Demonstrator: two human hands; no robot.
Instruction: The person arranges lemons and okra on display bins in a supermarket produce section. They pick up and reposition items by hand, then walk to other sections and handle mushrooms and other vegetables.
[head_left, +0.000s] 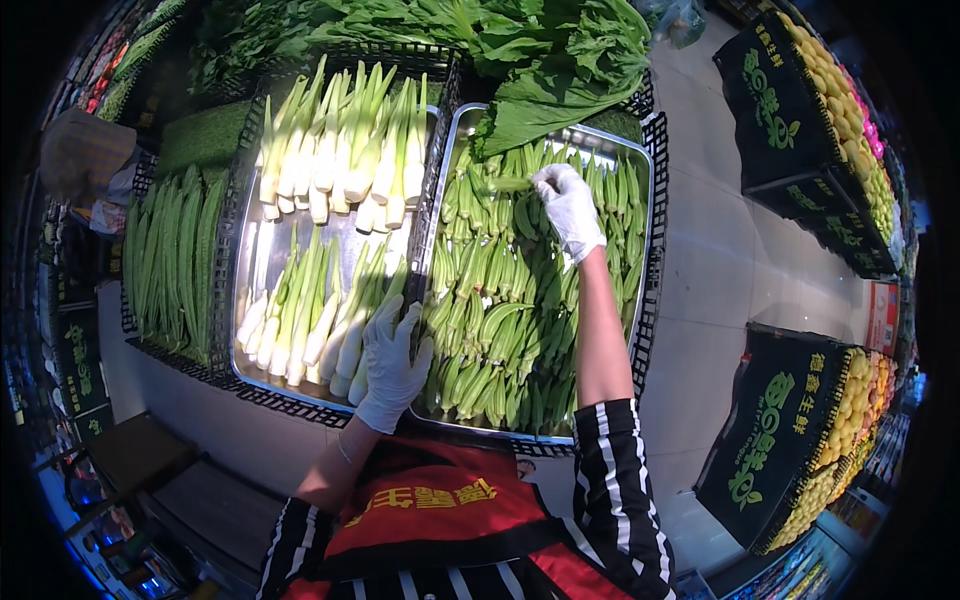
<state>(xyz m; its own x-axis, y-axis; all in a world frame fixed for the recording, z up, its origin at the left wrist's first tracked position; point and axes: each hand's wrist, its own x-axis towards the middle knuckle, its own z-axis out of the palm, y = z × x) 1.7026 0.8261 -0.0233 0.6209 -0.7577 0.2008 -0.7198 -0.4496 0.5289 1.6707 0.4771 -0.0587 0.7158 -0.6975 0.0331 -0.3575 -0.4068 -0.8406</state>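
Observation:
Between the thumb and fingers of my right hand (568, 210), in a white glove, is an okra pod (510, 183), somewhat blurred. It is held over the far part of a metal tray (649, 180) filled with rows of okra (480, 330). My left hand (395, 364), also gloved, rests at the black crate divider (417, 289) between the two trays, fingers spread. Beside it, the left metal tray (259, 225) bears two groups of peeled water bamboo shoots, a far bunch (345, 142) and a near bunch (300, 315). My right forearm hides part of the okra.
Large leafy greens (555, 90) overhang the okra tray's far edge. Ridged gourds (172, 262) lie in a crate at left. Another person (90, 161) stands at far left. Dark fruit display boxes (780, 435) bearing writing stand across the tiled aisle (697, 262) at right.

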